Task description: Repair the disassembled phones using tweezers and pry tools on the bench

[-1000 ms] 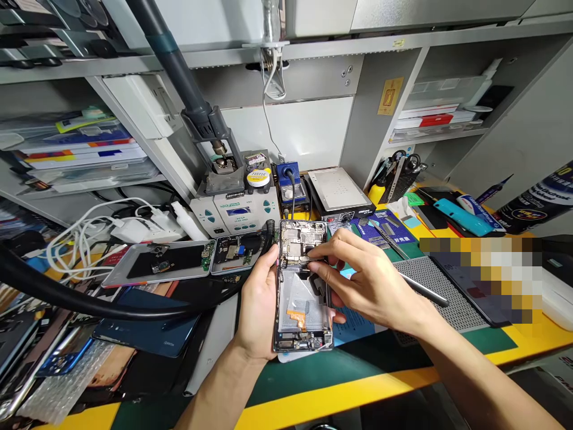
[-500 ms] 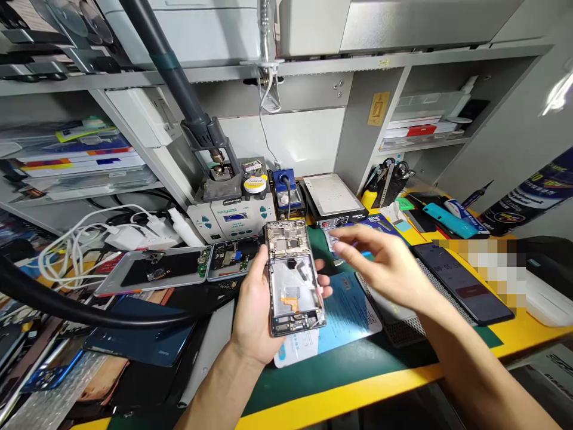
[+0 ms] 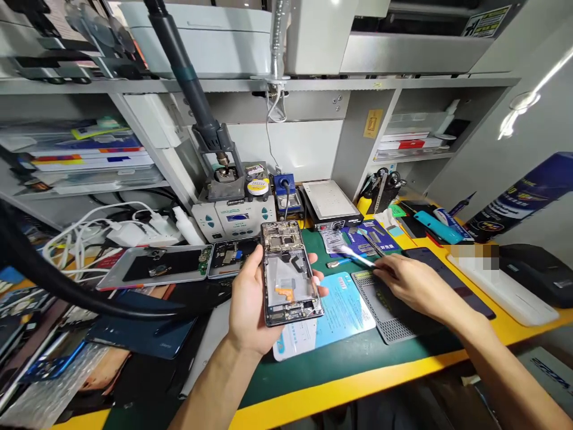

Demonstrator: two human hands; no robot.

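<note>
My left hand (image 3: 250,304) is wrapped round an opened phone (image 3: 290,286), its thumb on one long edge and fingertips at the other. Metal parts fill the phone's upper end; an orange flex cable (image 3: 285,294) lies in its pale lower bay. On the right, my right hand (image 3: 409,283) is closed in a pinch on the thin handle of a white-tipped brush (image 3: 353,255), which points left over the mat. Near those fingertips is a slim grey tool (image 3: 371,242), perhaps tweezers; whether they touch it I cannot tell.
Below my right hand is a perforated metal plate (image 3: 394,328), beside a blue card (image 3: 349,310) on the green mat (image 3: 313,379). Other opened phones (image 3: 152,266) lie left. A hot-air station (image 3: 235,218) and a flat heating plate (image 3: 331,203) stand behind. A black hose (image 3: 134,307) crosses the left side.
My right hand, empty with fingers apart before, has moved right and down and now grips the brush. The phone stays in my left hand. The camera view has shifted slightly.
</note>
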